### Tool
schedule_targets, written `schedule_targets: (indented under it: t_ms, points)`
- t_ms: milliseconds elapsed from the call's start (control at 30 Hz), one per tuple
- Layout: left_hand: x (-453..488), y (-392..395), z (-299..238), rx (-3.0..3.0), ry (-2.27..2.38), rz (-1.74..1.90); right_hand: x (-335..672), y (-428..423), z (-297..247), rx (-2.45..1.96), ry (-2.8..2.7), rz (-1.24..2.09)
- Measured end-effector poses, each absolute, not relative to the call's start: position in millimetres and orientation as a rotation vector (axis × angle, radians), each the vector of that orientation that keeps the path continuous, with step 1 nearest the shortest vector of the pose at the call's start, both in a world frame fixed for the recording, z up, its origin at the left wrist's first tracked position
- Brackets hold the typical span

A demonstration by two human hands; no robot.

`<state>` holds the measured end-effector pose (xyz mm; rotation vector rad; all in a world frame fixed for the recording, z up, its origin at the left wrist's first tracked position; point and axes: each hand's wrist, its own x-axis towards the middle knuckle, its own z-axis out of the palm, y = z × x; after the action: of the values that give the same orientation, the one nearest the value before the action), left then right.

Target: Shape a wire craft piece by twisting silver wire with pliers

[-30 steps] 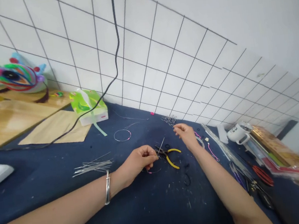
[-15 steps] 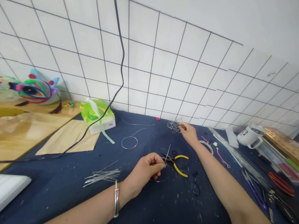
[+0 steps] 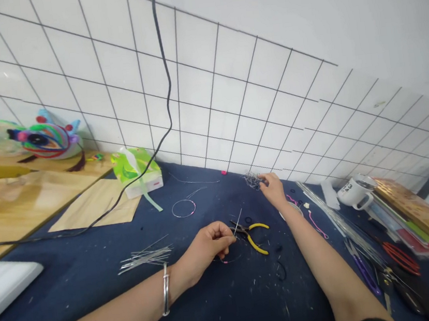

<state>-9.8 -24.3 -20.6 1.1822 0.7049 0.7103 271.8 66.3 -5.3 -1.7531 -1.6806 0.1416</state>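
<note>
My left hand [image 3: 214, 241] is closed in a pinch on a thin straight metal wire [image 3: 239, 220], which points up and right. A wire loop with a pink bead [image 3: 225, 261] shows just below that hand. Pliers with yellow handles [image 3: 256, 238] lie open right beside it on the dark blue cloth. Farther back, my right hand [image 3: 273, 190] reaches to a tangled pile of small curled wire pieces [image 3: 252, 180]. Its fingertips are together at the pile's right edge; what they grip is too small to make out. A beaded wire ring [image 3: 183, 209] lies behind my left hand.
Cut straight wires [image 3: 144, 258] lie left of my left hand. A green tissue box [image 3: 142, 177] stands near the tiled wall. To the right are long wires [image 3: 324, 209], purple-handled scissors [image 3: 364, 269], a white mug [image 3: 354, 195] and red-handled tool [image 3: 400, 258]. A black cable [image 3: 166, 72] hangs across.
The view has shifted slightly. My left hand keeps its pinch on the wire, and my right hand stays at the pile with its fingers slightly changed.
</note>
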Motion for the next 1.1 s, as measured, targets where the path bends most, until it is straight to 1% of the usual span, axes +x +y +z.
schedule_targets:
  t_ms: [133, 333, 633, 800, 967, 1100]
  points:
    - [-9.6, -23.7, -21.3, 1.167, 0.705, 0.711, 266.5, 84.4, -0.5, -1.727, -1.642, 0.228]
    - [-11.4, -23.8, -20.5, 1.167, 0.682, 0.716, 270.1, 101.6, 2.5, -1.659, -1.473, 0.486]
    - [-10.7, -24.8, -19.3, 1.191, 0.683, 0.728, 284.3, 79.2, 6.2, -1.390, -1.226, 0.840]
    - [-10.0, -16.7, -20.6, 1.274, 0.770, 0.773, 280.3, 58.7, -1.0, -1.307, -1.125, 0.843]
    - [-17.3, 0.7, -23.1, 1.642, 0.929, 0.757, 268.2, 33.4, -1.7, -1.237, -1.066, 0.800]
    - [-11.8, 11.1, -1.4, 1.872, 1.026, 0.982, 254.9, 15.4, 8.2, -1.163, -1.063, 0.780]
